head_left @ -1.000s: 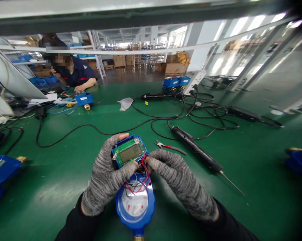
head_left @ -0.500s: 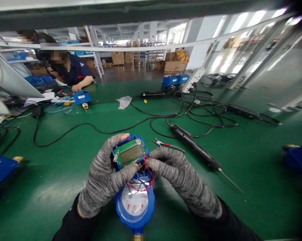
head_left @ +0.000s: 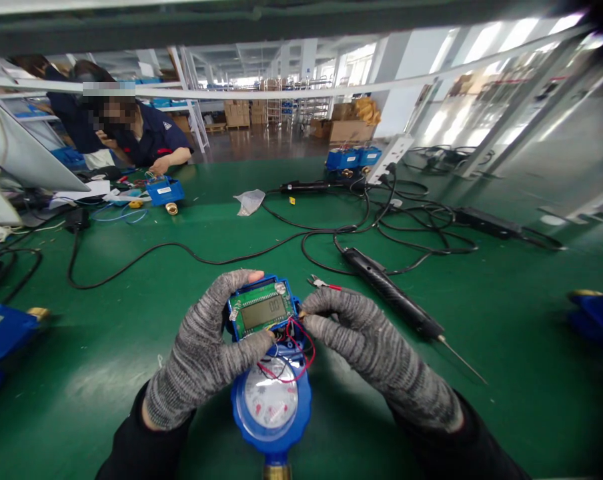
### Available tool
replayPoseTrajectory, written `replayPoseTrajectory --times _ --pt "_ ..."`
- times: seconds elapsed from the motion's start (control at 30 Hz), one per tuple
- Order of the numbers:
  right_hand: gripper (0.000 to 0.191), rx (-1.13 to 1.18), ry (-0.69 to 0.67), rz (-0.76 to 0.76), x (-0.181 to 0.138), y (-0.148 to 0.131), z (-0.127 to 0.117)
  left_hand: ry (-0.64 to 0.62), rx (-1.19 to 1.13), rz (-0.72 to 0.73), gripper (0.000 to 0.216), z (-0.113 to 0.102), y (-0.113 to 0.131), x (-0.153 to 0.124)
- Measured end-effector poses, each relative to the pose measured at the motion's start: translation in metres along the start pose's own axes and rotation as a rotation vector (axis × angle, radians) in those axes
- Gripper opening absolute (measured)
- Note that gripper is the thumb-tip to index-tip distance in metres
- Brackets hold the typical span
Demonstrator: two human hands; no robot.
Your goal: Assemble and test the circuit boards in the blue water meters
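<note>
The left hand (head_left: 201, 360) and right hand (head_left: 376, 347) are wearing rough grey knitted cloth gloves. The meter housing (head_left: 249, 417) is showing glossy blue plastic, and the circuit board (head_left: 263, 310) smooth green laminate. The worktop (head_left: 106, 333) is presenting a smooth green mat with a soft sheen. The screwdriver (head_left: 391, 297) is showing matt black plastic.

Blue water meter (head_left: 271, 407), green circuit board (head_left: 262, 310), grey-flecked gloves (head_left: 376, 347), green table (head_left: 106, 347)

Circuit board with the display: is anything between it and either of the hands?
Nothing visible. The left hand grips the circuit board directly, and the right hand touches its right edge. Red wires loop just below, over the meter dial.
</note>
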State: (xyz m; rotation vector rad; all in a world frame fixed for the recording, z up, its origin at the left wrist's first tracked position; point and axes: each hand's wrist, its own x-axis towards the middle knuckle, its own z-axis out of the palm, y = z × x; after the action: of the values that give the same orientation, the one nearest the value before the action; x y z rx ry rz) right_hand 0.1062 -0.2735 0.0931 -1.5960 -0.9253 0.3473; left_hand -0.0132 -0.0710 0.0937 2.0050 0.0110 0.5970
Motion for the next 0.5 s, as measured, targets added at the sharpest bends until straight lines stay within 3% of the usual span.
replayPoseTrajectory --times 0.1,0.3,0.5 --pt "0.005 -0.034 0.016 -0.002 -0.0028 -0.0023 0.0014 -0.008 0.044 0.03 0.058 -0.0003 -0.0009 -0.0009" --pt "0.014 0.153 -0.127 0.132 -0.0026 -0.0075 -0.001 -0.059 0.067 0.07 0.058 -0.0001 -0.0032 -0.0022" --pt "0.007 -0.109 -0.078 -0.017 -0.0011 -0.0025 -0.0009 -0.107 -0.039 -0.021 0.06 -0.0044 -0.0047 -0.0014"
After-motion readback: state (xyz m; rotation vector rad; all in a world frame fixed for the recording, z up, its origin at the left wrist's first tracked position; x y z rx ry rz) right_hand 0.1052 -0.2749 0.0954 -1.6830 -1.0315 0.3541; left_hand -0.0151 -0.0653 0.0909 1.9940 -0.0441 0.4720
